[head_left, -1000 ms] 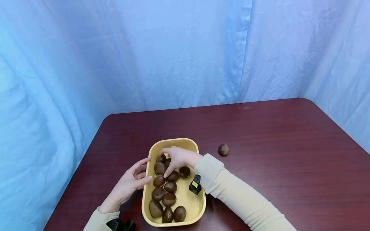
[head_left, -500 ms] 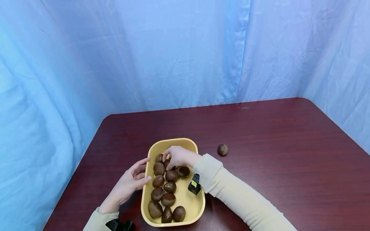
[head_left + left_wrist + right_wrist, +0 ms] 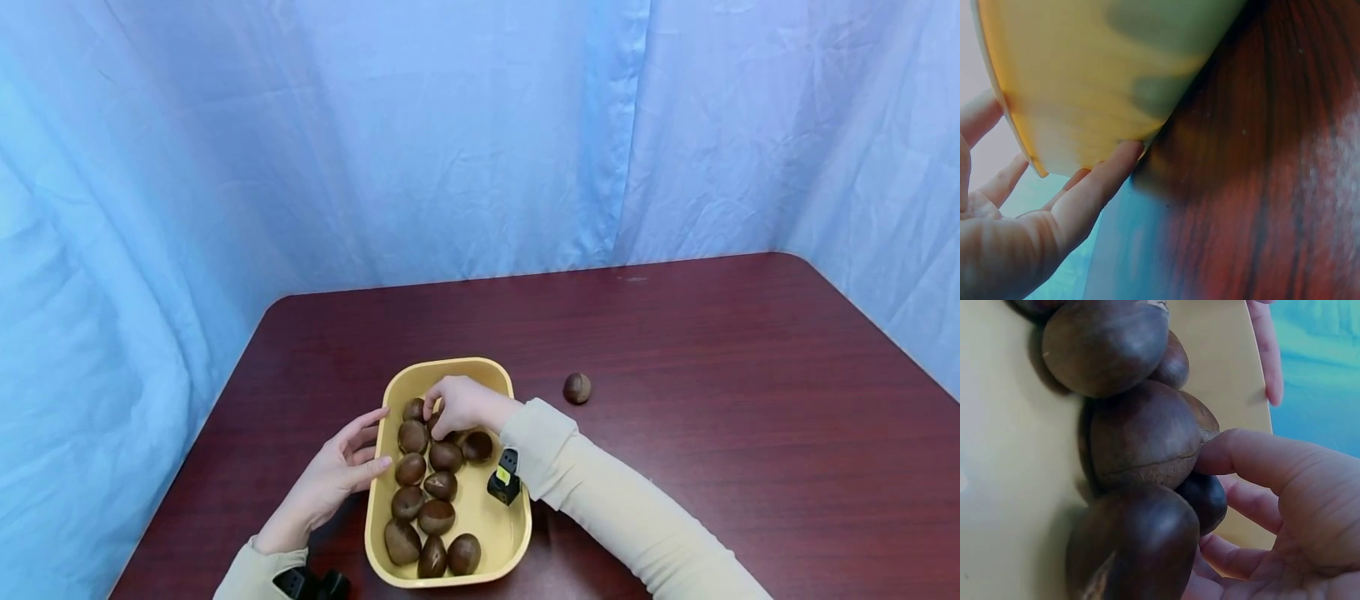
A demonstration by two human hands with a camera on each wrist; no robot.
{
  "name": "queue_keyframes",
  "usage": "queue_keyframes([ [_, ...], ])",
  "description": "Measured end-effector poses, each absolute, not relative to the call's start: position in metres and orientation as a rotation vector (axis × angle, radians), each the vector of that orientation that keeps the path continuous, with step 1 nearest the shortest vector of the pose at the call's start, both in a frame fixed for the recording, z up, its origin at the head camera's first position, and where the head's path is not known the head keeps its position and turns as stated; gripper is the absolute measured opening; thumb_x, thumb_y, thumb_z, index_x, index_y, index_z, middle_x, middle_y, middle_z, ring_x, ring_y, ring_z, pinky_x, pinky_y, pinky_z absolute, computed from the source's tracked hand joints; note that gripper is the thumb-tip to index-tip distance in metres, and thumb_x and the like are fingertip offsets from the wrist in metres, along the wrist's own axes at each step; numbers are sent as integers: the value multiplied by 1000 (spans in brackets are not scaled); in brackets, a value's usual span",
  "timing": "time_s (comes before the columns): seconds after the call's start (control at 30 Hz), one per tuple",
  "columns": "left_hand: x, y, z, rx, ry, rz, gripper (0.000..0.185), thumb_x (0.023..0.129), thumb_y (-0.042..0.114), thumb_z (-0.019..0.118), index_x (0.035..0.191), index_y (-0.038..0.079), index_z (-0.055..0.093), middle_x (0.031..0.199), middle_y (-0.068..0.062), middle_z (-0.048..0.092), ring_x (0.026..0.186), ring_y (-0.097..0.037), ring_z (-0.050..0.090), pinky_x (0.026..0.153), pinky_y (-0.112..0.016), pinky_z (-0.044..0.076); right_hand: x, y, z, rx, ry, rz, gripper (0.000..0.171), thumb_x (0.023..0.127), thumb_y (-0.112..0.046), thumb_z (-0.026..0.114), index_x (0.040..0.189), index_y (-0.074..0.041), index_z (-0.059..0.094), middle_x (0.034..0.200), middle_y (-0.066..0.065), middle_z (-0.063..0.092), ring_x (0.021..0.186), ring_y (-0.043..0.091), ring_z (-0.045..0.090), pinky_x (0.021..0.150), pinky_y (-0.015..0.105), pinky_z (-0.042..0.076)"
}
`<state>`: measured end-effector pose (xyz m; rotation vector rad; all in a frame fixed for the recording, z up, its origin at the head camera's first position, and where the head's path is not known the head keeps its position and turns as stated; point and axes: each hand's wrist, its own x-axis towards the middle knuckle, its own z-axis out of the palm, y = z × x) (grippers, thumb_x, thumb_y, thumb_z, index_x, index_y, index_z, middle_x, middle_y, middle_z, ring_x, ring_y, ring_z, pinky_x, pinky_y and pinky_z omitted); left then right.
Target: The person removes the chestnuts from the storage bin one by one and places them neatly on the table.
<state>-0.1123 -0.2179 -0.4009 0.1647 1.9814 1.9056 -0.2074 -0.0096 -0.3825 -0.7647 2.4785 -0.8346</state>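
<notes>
A yellow rectangular box (image 3: 491, 525) with rounded corners holds many brown chestnuts, mostly along its left side. My left hand (image 3: 337, 473) rests against the box's left side, fingers spread and fairly straight, touching the rim and outer wall. In the left wrist view its fingers (image 3: 1094, 194) lie on the yellow wall just above the table. Inside the box, towards the far end, my right hand (image 3: 467, 407) pinches a chestnut (image 3: 435, 421) between thumb and fingers. This dark chestnut (image 3: 1205, 501) is partly hidden behind nearer ones in the right wrist view.
One loose chestnut (image 3: 577, 388) lies on the dark red wooden table (image 3: 712, 400), right of the box. Blue curtains (image 3: 480, 150) hang behind and at both sides of the table. The box's right part shows bare floor.
My right thumb and fingers have drawn together around a chestnut near the box's far end. The left hand has stayed at the box's side, and the loose chestnut has not moved.
</notes>
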Motion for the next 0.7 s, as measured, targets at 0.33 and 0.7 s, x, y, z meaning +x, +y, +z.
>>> queue_keyframes([
  [0.33,-112,-218,-400,158,1982,1902,70,93,3,57,150,3,18,142,-32,27,101,-12,62,80,-35,55,-206,-7,-376,-734,2429,-992,18,73,-3,73,88,-11,69,77,-2,60,67,10,50,60,20,41],
  [0.7,-112,-218,-401,164,1962,1910,71,93,4,58,150,3,16,143,-32,25,101,-11,62,80,-34,55,-203,-7,-368,-719,2406,-1086,20,75,-6,73,94,-13,70,92,-1,66,83,13,56,71,25,47],
])
